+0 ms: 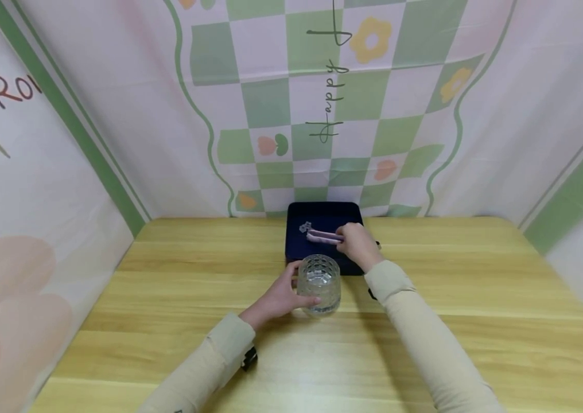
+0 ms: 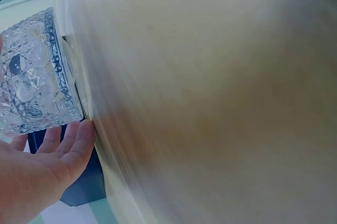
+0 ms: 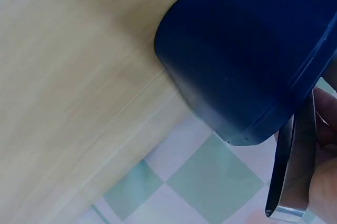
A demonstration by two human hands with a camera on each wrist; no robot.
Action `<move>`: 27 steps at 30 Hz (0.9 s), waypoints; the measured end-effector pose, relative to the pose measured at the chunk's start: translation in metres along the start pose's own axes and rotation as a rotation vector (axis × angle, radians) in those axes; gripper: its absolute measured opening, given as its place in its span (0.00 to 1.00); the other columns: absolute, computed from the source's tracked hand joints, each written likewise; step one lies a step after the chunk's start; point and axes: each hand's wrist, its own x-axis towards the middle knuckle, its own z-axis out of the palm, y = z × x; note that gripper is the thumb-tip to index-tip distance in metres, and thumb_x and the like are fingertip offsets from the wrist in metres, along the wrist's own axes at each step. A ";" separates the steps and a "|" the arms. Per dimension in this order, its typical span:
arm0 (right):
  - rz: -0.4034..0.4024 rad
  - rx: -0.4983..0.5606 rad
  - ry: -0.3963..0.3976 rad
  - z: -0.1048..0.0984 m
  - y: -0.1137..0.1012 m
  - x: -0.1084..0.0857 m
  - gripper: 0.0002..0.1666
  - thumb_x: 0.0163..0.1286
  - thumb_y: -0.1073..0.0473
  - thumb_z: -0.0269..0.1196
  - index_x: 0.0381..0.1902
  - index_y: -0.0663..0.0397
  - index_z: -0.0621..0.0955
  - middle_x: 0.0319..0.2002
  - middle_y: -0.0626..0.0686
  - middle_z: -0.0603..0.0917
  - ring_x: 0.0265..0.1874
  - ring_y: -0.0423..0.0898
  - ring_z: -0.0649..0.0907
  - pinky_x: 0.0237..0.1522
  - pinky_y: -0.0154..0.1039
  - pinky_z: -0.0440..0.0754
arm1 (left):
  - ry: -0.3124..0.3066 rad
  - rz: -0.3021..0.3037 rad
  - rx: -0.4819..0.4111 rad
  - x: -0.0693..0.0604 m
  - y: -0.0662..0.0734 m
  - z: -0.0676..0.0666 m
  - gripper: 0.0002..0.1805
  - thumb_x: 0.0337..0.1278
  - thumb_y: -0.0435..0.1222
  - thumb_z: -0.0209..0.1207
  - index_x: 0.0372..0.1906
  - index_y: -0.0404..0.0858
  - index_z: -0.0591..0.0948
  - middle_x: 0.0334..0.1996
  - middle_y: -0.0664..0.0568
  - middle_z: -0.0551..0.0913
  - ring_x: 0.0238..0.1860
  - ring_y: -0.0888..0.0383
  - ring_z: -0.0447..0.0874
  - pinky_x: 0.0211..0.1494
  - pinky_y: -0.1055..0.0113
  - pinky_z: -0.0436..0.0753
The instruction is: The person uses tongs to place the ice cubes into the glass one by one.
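Note:
A clear, textured glass (image 1: pixel 319 289) stands on the table in front of the dark blue tray, with clear contents inside. My left hand (image 1: pixel 280 293) holds it from the left, thumb on the near side and fingers behind. In the left wrist view the fingers (image 2: pixel 79 145) lie along the glass (image 2: pixel 31 77). Over the tray (image 1: pixel 325 209), my right hand (image 1: pixel 358 245) grips metal tongs (image 1: pixel 325 237) by their bent end. The tongs' tips point left, close beside a few small clear pieces (image 1: pixel 305 228) resting in the tray; contact cannot be told.
The wooden table (image 1: pixel 193 269) ends at a patterned cloth backdrop (image 1: pixel 265 103) right behind the tray. Side cloths (image 1: pixel 90 275) hang to the left and right. A small black object (image 1: pixel 372 293) shows partly beneath the right sleeve.

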 end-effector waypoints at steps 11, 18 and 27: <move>0.010 0.019 0.035 -0.002 0.003 -0.004 0.16 0.57 0.68 0.63 0.44 0.66 0.84 0.38 0.63 0.85 0.35 0.55 0.83 0.42 0.49 0.81 | -0.006 -0.001 0.002 0.000 0.000 -0.001 0.50 0.48 0.45 0.70 0.73 0.43 0.54 0.69 0.44 0.63 0.67 0.41 0.67 0.63 0.47 0.74; -0.019 0.042 0.104 -0.011 0.007 -0.013 0.18 0.56 0.68 0.63 0.45 0.67 0.83 0.40 0.65 0.84 0.37 0.58 0.83 0.43 0.52 0.81 | -0.003 0.002 0.005 0.000 -0.001 -0.001 0.50 0.48 0.44 0.71 0.72 0.43 0.54 0.69 0.43 0.63 0.66 0.41 0.67 0.63 0.47 0.75; -0.114 0.051 0.242 -0.025 0.010 -0.037 0.15 0.54 0.68 0.65 0.41 0.67 0.84 0.38 0.64 0.85 0.36 0.59 0.84 0.41 0.53 0.81 | -0.003 -0.001 0.014 0.001 -0.001 0.000 0.50 0.47 0.44 0.71 0.72 0.42 0.54 0.68 0.43 0.64 0.66 0.41 0.67 0.63 0.47 0.75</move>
